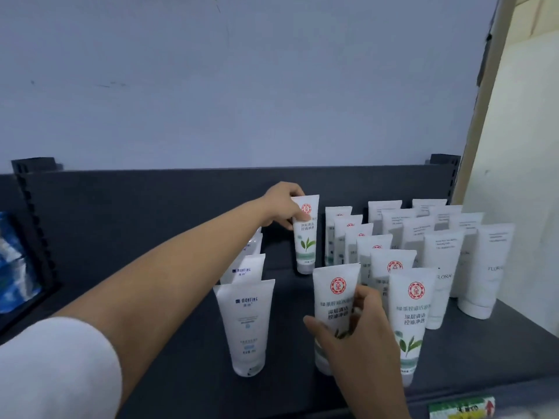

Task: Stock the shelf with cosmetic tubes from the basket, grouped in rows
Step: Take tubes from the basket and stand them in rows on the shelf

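Note:
White cosmetic tubes stand cap-down in rows on the dark shelf (169,237). My left hand (282,207) reaches to the back and grips the top of a red-logo, green-leaf tube (306,243) standing alone there. My right hand (360,337) holds another red-logo tube (334,294) near the shelf's front. Beside it on the right runs a row of the same red-logo tubes (406,322). To the left stands a row of blue-lettered tubes (246,325). Plain white tubes (484,267) fill two rows at the right. The basket is out of view.
The shelf's dark back panel (121,189) rises behind the tubes, with slotted uprights at both ends. A pale wall (520,146) borders the right side. A blue-and-white picture (15,261) sits at the far left. A green price label (461,408) marks the front edge.

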Tool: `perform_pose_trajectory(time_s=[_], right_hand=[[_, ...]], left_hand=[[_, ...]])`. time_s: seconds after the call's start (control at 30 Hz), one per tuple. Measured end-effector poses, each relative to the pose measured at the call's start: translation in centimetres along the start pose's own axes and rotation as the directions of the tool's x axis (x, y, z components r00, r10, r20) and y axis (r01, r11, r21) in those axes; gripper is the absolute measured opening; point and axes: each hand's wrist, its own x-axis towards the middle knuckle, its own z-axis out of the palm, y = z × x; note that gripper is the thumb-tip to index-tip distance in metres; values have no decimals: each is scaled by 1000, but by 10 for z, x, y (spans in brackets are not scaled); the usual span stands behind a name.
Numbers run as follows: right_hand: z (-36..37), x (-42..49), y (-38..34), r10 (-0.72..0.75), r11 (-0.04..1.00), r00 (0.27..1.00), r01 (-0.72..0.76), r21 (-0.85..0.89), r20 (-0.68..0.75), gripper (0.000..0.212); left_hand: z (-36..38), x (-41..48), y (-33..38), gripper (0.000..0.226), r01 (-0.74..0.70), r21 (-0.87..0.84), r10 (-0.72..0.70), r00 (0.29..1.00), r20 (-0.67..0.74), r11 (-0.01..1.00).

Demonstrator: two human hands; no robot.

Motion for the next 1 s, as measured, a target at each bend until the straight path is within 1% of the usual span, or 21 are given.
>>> perform_pose_trajectory(time_s=[0.1, 0.27, 0.5, 0.6, 0.7, 0.8, 1.0], right_hand=[[6, 1, 3, -7, 1000, 1000, 6, -30, -27, 62], [10, 2, 9, 48, 999, 999, -49, -17, -21, 54], [14, 8, 12, 35, 999, 999, -36, -24, -24, 55], [19, 14, 11, 38, 999, 999, -39, -16, -24, 53], [26, 28, 5, 36, 999, 999, -36, 4, 8, 45], [37, 53, -1, 35, 999, 999, -35, 0, 17, 39], [72, 102, -6, 90, 995, 994, -88, -37, 55, 43]], left_hand=[[3, 16, -11, 28, -13, 37, 13, 1000, 2, 999], [6, 32, -22, 30, -20, 123, 17, 1000, 26, 992], [3, 37, -25, 33, -27, 215, 18, 999, 41, 976], [-2, 35, -23, 32, -50, 317, 41, 999, 35, 947], [-6, 32, -23, 29, -85, 422, 66, 996, 60, 903], [-9, 27, -22, 30, -117, 475, 90, 993, 80, 872], [-19, 18, -25, 41, -157, 482, 180, 984, -3, 862]])
